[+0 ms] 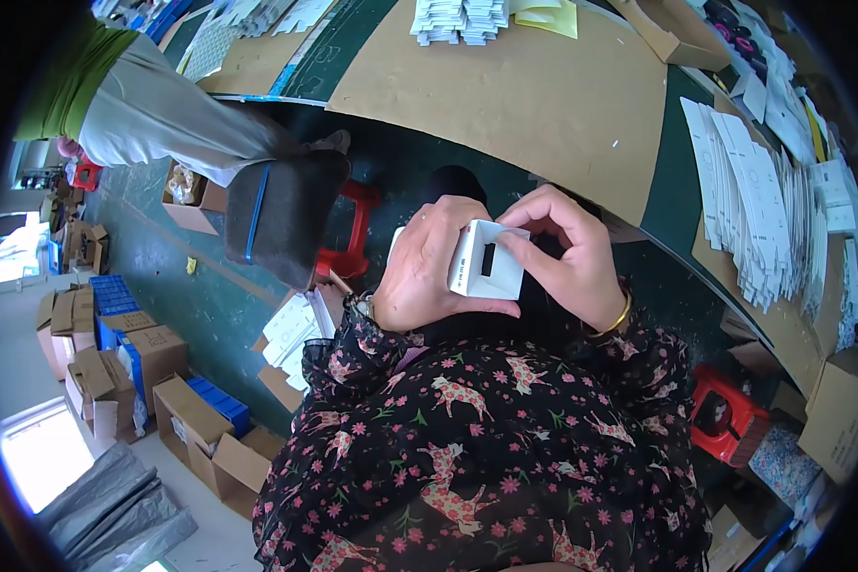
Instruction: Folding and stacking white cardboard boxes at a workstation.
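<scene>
A small white cardboard box (505,283) is held up in front of my body, its near end facing me, with a dark slot inside that end. My left hand (412,272) wraps round the box from the left, the thumb along its lower edge. At the box's upper right edge my right hand (582,265) is closed in a pinch, thumb reaching to the rim. Whether a flap lies between those fingers is hidden.
A cardboard-covered table (505,105) curves ahead and to the right. Flat white cartons (748,210) are stacked on its right side, more folded white pieces (459,21) at the back. Red stools (725,415), cardboard boxes (189,424) and a person's leg (176,114) surround me.
</scene>
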Tool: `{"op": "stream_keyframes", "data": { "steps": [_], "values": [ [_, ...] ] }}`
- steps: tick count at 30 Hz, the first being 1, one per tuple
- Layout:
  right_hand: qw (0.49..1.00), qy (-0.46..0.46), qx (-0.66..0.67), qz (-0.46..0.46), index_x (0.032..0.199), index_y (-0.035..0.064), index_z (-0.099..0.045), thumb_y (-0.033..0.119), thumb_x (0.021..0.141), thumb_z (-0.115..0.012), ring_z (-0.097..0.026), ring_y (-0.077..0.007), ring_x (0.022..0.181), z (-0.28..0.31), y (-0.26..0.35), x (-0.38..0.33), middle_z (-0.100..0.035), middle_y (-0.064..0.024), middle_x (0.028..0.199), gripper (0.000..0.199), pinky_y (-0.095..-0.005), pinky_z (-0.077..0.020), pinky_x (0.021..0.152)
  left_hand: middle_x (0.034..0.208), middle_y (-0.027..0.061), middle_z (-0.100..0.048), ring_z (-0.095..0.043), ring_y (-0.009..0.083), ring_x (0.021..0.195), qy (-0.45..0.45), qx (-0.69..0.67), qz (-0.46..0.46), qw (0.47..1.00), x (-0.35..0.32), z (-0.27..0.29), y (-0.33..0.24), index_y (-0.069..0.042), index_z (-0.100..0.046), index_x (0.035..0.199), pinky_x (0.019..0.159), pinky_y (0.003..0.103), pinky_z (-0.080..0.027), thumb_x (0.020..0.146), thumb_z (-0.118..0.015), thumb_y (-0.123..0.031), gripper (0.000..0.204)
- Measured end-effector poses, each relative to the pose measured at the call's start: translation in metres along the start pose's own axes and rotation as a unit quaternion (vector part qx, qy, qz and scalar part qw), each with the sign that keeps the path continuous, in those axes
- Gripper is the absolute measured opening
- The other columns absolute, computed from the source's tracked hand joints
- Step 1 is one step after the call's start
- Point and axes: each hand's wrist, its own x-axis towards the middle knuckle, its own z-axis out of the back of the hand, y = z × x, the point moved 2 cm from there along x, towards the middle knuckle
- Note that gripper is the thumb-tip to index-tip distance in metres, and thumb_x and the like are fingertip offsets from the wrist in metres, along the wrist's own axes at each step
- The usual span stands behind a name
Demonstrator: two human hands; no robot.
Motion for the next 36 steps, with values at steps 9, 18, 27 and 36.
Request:
{"op": "stream_keyframes", "data": {
  "steps": [9,18,27,36],
  "values": [
    [0.997,-0.002,-0.069,0.031,0.099,-0.0011,-0.067,-0.006,0.093,-0.075,-0.062,-0.0086,0.080,-0.011,-0.007,-0.007,-0.063,-0.0044,0.095,0.012,-0.0236,-0.0519,0.069,0.114,0.0134,-0.060,-0.065,0.0334,0.102,0.020,0.005,0.017,1.000,-0.009,-0.008,0.001,-0.004,-0.052,0.131,0.086,0.041,-0.054,0.052,-0.107,-0.042,0.104],
    [0.999,0.015,-0.023,0.017,0.097,-0.0013,-0.066,-0.007,0.091,-0.077,-0.063,-0.0093,0.080,-0.005,-0.005,-0.007,-0.063,-0.0054,0.095,0.014,-0.0238,-0.0526,0.068,0.118,0.0146,-0.063,-0.065,0.0347,0.103,0.022,-0.012,-0.029,0.999,-0.005,-0.005,0.000,-0.003,-0.053,0.131,0.087,0.041,-0.054,0.050,-0.106,-0.045,0.106],
    [0.996,-0.007,-0.083,0.034,0.100,-0.0013,-0.067,-0.006,0.092,-0.077,-0.066,-0.0102,0.083,0.000,-0.004,-0.010,-0.065,-0.0064,0.099,0.013,-0.0241,-0.0541,0.070,0.113,0.0127,-0.064,-0.065,0.0360,0.104,0.020,0.018,0.001,1.000,-0.002,-0.011,-0.002,-0.002,-0.057,0.123,0.089,0.043,-0.054,0.057,-0.102,-0.048,0.092],
    [0.998,-0.012,-0.062,0.025,0.104,-0.0018,-0.069,-0.004,0.093,-0.077,-0.066,-0.0102,0.083,0.000,-0.001,-0.009,-0.064,-0.0056,0.098,0.014,-0.0239,-0.0542,0.069,0.114,0.0140,-0.064,-0.067,0.0341,0.103,0.012,-0.003,-0.003,1.000,-0.004,-0.014,0.002,-0.003,-0.054,0.130,0.087,0.041,-0.055,0.056,-0.105,-0.045,0.099]
  ]
}}
